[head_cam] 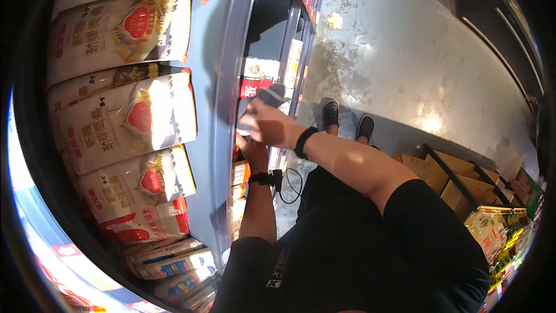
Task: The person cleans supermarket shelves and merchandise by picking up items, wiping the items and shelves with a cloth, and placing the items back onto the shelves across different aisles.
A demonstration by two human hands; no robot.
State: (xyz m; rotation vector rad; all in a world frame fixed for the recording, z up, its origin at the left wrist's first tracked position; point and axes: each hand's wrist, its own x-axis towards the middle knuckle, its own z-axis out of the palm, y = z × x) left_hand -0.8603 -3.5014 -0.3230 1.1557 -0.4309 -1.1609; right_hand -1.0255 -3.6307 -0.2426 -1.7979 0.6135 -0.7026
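My right hand (265, 125) is blurred over a lower shelf, its fingers drawn in against a dark object (270, 95) with a pale streak. Blur hides what that object is. Just below and partly behind it is my left hand (254, 152), fingers pointing up toward the right one. A small whitish patch shows between the hands, too blurred to name. Beyond them a red-and-white package (259, 71) stands on the shelf. Orange-and-white packages (239, 174) lie beside my left wrist. My left wrist wears a strap with a small cabled device (271, 178).
Large noodle bags (130, 117) lie in a row on the upper grey shelf (208, 74) to the left. Smaller packs (178, 263) stack below them. Cardboard boxes (460, 174) and hanging goods (491, 230) are at right. Concrete floor (391, 52) runs beside the shelves.
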